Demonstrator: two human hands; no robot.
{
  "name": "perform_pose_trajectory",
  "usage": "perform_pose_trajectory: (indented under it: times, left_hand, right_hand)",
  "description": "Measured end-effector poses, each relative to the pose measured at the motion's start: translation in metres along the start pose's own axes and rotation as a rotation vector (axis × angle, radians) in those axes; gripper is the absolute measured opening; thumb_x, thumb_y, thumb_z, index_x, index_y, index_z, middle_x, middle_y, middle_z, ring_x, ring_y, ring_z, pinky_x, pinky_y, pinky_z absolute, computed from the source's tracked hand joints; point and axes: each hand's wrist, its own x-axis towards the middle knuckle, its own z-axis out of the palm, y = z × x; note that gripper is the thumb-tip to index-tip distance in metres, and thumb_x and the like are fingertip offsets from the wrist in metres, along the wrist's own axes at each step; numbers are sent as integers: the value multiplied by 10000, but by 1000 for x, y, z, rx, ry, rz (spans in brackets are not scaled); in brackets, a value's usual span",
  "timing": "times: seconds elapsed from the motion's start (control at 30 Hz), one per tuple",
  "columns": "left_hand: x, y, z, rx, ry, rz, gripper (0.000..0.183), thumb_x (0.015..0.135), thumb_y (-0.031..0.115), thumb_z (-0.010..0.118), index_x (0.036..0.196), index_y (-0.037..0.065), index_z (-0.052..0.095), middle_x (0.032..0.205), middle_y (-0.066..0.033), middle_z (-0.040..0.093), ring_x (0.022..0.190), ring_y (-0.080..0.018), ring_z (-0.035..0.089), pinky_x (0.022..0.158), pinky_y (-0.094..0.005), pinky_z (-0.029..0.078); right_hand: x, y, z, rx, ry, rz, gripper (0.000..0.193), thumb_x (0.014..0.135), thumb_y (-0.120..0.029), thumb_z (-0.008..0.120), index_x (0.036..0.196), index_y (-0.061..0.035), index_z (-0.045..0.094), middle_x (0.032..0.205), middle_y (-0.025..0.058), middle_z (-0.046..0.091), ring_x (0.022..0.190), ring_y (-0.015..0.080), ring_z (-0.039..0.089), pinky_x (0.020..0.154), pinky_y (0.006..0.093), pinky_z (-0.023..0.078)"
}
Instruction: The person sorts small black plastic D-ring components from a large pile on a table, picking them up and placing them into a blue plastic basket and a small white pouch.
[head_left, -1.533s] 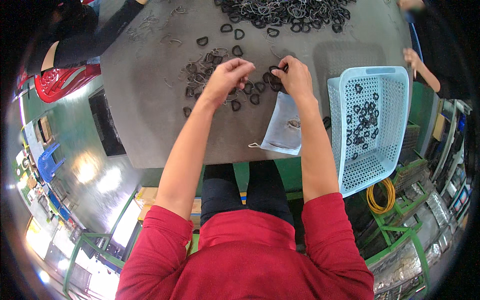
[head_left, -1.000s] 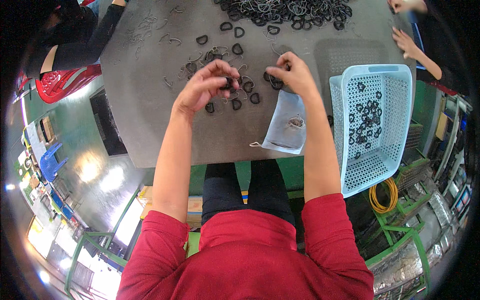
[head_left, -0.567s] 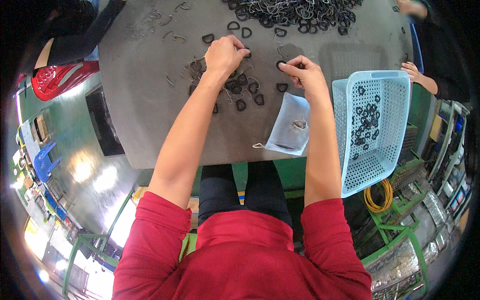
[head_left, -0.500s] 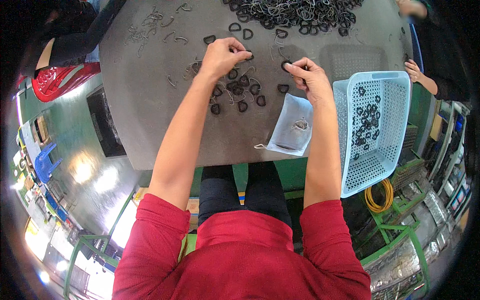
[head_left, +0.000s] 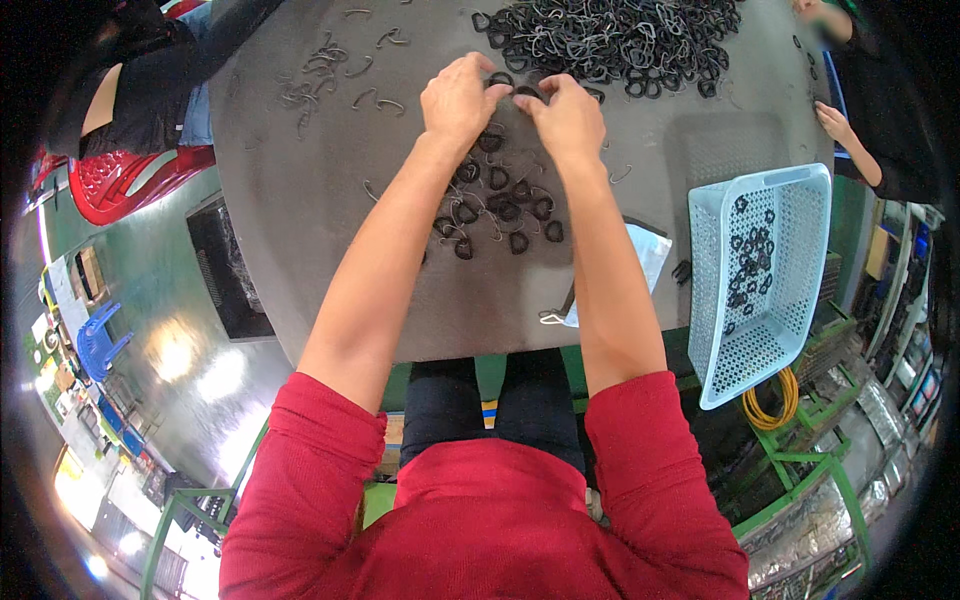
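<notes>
At the middle of the grey table (head_left: 330, 230), my two hands are close together. My left hand (head_left: 458, 103) has thumb and forefinger closed about a black D-ring (head_left: 501, 79). Beside it, my right hand (head_left: 570, 122) pinches another black D-ring (head_left: 529, 92), partly covered by the fingers. Between my forearms lies a loose group of black D-rings (head_left: 505, 208), several with thin grey curved strips. Beyond my hands is a large heap of similar rings and strips (head_left: 610, 45). A light blue face mask (head_left: 648, 254) lies partly under my right forearm.
A light blue plastic basket (head_left: 705, 290) holding black rings stands at the table's right edge. Loose curved strips (head_left: 325, 65) lie at the far left. A co-worker's hand (head_left: 833, 122) rests at the right edge; another person's dark sleeve (head_left: 165, 85) shows at far left.
My right hand has moved left and away from me, coming next to my left hand. My left hand has shifted slightly right and farther out. The whole view has shifted a little.
</notes>
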Motion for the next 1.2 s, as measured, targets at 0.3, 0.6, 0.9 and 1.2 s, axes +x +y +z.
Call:
perform_pose_trajectory:
  times: [0.3, 0.6, 0.9, 1.2]
  left_hand:
    - [-12, -43, -78, -1190, -562, -339, 203, 801, 253, 659, 881, 75, 605, 706, 21, 553, 654, -81, 513, 539, -188, 381]
    - [-25, -49, -58, -378, -303, -347, 266, 758, 305, 705, 876, 78, 632, 692, -14, 589, 680, -153, 582, 579, -283, 434]
    - [-36, -38, -69, -759, -561, -448, 278, 744, 251, 707, 918, 66, 593, 746, 10, 585, 584, -129, 484, 509, -228, 390]
    - [-78, -18, -52, -1472, -621, -559, 313, 816, 340, 648, 982, 81, 587, 754, 21, 521, 615, -88, 442, 495, -199, 366]
  right_hand:
    - [-22, 7, -56, 1085, -440, 216, 205, 755, -214, 704, 893, -80, 635, 713, -44, 585, 613, 85, 512, 531, 198, 364]
    - [-71, 34, -99, -225, -278, 56, 215, 727, -182, 713, 896, -82, 628, 833, 36, 650, 743, 212, 608, 642, 289, 455]
    - [-72, 60, -114, -208, -409, 23, 188, 695, -216, 713, 751, -63, 618, 699, 73, 605, 709, 200, 618, 619, 320, 458]
    - [-56, 61, -75, 308, -301, 69, 287, 724, -205, 709, 943, -68, 584, 747, 4, 589, 697, 117, 569, 550, 217, 407]
